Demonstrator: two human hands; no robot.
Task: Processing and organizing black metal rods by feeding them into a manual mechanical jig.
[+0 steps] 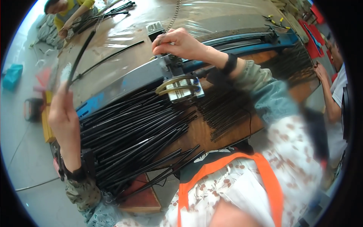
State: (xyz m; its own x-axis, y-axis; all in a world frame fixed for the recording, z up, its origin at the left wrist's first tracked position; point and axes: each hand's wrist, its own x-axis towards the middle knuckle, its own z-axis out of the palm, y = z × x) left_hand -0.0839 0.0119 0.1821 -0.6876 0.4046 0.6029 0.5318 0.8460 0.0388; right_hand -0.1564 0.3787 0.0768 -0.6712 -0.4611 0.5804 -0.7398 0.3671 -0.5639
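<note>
My left hand [65,117] is closed around the lower end of a black tube [80,55], which slants up and to the right. A thin coil spring shows beyond the tube's upper end. Over the machine, my right hand [181,43] pinches a long coil spring [175,16] between thumb and fingers; it runs upward out of view. Just below that hand sits a metal clamp unit [180,90] with yellowish hoses, on a grey and blue rail [128,81]. Many loose black tubes [124,130] lie in a pile between my arms.
Several coil springs [223,115] lie on the wooden table right of the tubes. Another black rod [109,58] rests on the plastic-covered far side. Yellow-handled pliers [278,22] lie far right. One person [72,15] works at far left, another [334,90] at right.
</note>
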